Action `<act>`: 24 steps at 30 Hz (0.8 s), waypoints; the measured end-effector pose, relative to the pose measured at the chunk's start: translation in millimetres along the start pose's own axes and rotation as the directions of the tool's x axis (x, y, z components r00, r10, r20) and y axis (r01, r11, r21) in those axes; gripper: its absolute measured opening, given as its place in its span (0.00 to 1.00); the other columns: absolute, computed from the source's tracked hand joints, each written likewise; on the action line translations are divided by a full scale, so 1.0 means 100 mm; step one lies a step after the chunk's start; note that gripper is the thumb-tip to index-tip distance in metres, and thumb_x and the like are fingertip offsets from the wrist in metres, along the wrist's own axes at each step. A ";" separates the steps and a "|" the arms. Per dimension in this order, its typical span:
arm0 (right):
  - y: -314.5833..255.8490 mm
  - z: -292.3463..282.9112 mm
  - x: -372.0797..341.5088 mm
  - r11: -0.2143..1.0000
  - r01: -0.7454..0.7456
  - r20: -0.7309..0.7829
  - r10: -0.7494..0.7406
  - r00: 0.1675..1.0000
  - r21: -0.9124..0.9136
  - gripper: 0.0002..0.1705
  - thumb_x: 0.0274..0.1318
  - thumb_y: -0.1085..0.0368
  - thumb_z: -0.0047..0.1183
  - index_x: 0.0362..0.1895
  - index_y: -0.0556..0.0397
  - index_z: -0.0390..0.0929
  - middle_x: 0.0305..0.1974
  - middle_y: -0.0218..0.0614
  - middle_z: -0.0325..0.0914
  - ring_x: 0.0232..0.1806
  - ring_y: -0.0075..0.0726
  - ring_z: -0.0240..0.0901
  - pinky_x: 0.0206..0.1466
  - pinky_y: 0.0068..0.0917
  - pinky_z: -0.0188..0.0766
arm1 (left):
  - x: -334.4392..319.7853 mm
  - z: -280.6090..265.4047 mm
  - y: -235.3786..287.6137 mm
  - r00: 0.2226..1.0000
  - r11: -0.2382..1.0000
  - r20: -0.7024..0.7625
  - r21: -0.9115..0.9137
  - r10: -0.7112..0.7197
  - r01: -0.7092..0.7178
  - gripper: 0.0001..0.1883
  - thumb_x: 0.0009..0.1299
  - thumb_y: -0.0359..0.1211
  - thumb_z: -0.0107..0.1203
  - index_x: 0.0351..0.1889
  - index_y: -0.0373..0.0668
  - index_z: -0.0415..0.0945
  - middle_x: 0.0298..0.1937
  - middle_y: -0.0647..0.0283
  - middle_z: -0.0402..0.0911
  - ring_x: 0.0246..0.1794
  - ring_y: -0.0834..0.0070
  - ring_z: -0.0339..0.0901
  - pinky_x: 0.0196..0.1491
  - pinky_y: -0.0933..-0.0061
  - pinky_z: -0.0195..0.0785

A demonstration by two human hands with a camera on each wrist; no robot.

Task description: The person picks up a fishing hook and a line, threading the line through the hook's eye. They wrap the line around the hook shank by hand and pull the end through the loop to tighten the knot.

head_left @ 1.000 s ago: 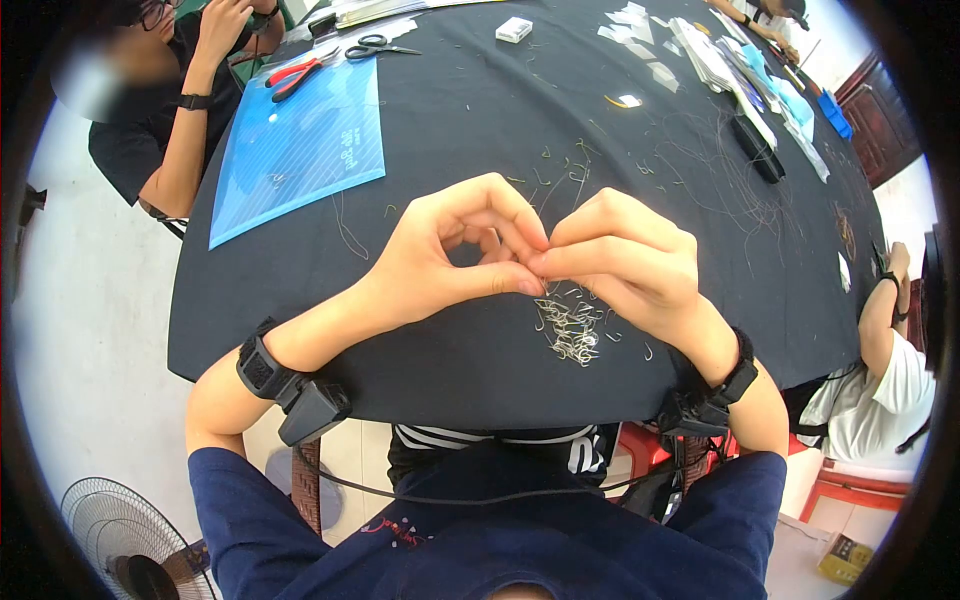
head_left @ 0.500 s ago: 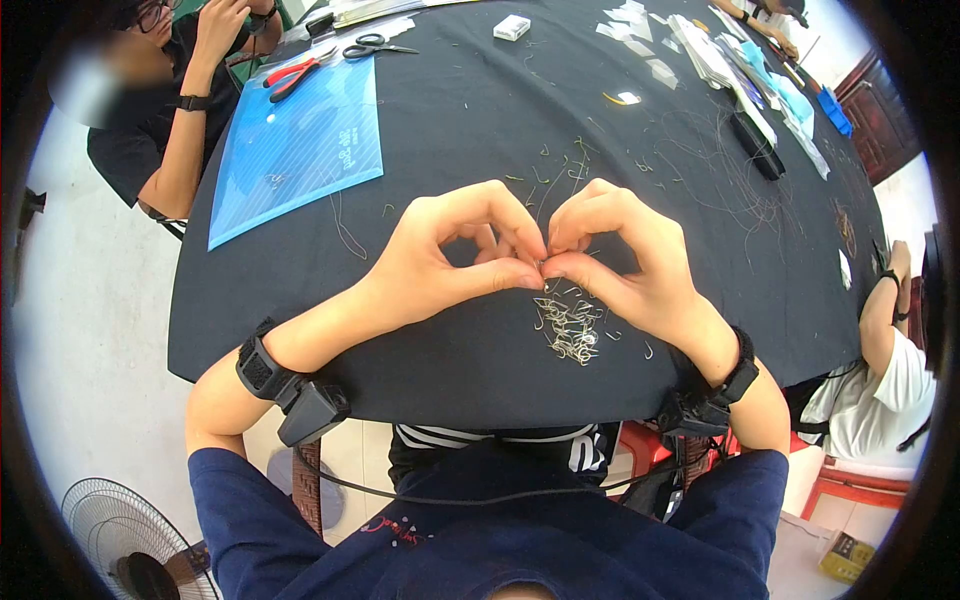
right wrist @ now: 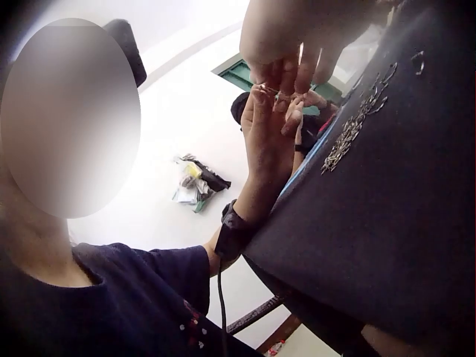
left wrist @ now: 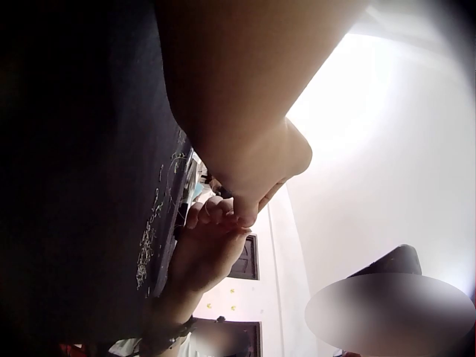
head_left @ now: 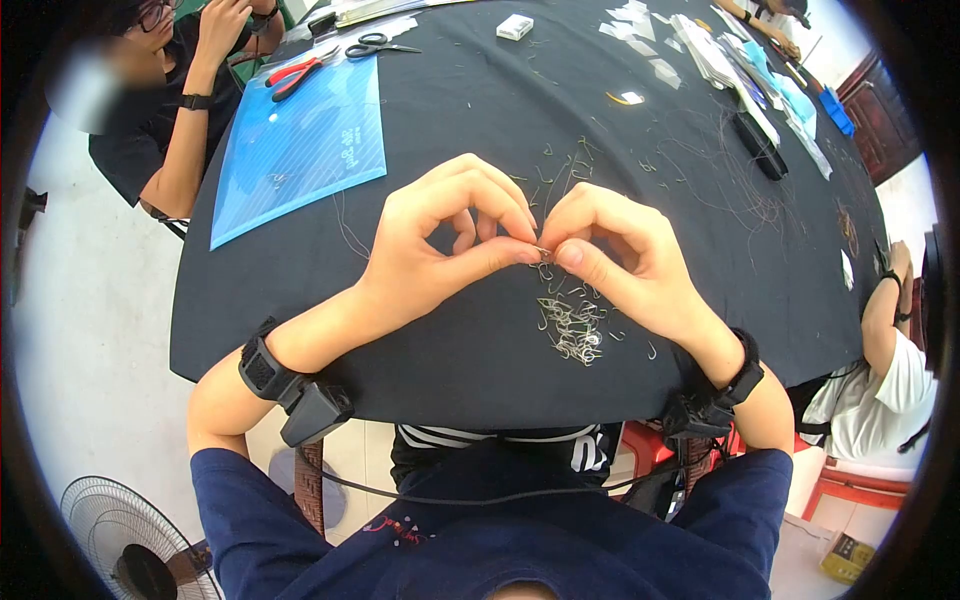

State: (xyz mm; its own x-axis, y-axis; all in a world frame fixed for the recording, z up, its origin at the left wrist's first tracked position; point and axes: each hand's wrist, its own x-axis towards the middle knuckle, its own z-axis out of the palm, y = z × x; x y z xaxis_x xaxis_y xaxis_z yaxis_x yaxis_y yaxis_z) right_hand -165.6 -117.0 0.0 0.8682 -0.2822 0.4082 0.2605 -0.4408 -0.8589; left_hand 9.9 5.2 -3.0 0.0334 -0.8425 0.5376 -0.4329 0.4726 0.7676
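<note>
Between the two hands' fingertips, in the head view, is a small metal fish hook [head_left: 543,254]. My left hand [head_left: 425,235] pinches it with thumb and forefinger, its other fingers curled behind. My right hand [head_left: 635,255] meets it from the other side with bent fingers, thumb close to the hook. A thin fishing line [head_left: 558,193] runs up the cloth from the right fingertips; the fingers hide its near end. Just below the hands lies a heap of fish hooks [head_left: 575,335], also seen in the right wrist view as a pile of hooks [right wrist: 353,130].
Black cloth [head_left: 460,370] covers the table. Loose hooks and tangled line [head_left: 735,180] lie beyond the hands. At the left is a blue folder [head_left: 300,150] with red-handled pliers [head_left: 295,75] and scissors [head_left: 375,46]. A small white box [head_left: 515,27] stands farther back. Other people sit around the table.
Both hands have shifted slightly away from the body, showing more of the hook heap. The right fingers, earlier stretched across to the left fingertips, are now bent, with the thumb drawn back a little.
</note>
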 end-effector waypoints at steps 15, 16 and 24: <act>0.01 0.02 -0.01 0.999 0.034 -0.008 -0.034 0.999 -0.021 0.04 0.55 0.69 0.55 0.34 0.56 0.78 0.28 0.30 0.75 0.25 0.20 0.65 0.29 0.19 0.62 | 0.01 0.02 -0.06 0.997 0.998 -0.038 0.021 0.065 -0.064 0.08 0.54 0.26 0.66 0.28 0.44 0.77 0.34 0.69 0.79 0.27 0.88 0.70 0.19 0.89 0.55; 0.01 0.02 -0.01 0.999 0.036 -0.006 -0.036 0.999 -0.020 0.04 0.55 0.69 0.55 0.33 0.56 0.78 0.28 0.30 0.75 0.25 0.20 0.66 0.29 0.19 0.62 | 0.02 0.02 -0.05 0.997 0.998 -0.039 0.021 0.063 -0.062 0.08 0.54 0.26 0.66 0.28 0.44 0.77 0.34 0.69 0.79 0.26 0.88 0.70 0.19 0.89 0.55; -0.03 0.03 0.00 0.999 0.032 -0.018 -0.033 0.999 -0.042 0.04 0.54 0.69 0.57 0.31 0.56 0.76 0.27 0.31 0.74 0.25 0.22 0.67 0.28 0.21 0.63 | 0.03 0.03 -0.05 0.998 0.999 -0.024 0.020 0.050 -0.050 0.09 0.52 0.23 0.67 0.26 0.42 0.77 0.33 0.66 0.78 0.22 0.88 0.66 0.21 0.88 0.54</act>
State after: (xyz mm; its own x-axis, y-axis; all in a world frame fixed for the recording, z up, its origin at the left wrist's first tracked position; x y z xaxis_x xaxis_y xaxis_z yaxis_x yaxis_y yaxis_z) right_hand -165.5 -113.6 1.4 0.8512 -0.2832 0.4418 0.2701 -0.4853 -0.8316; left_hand 9.2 -0.4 -6.2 0.0330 -0.8115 0.5834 -0.4521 0.5085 0.7328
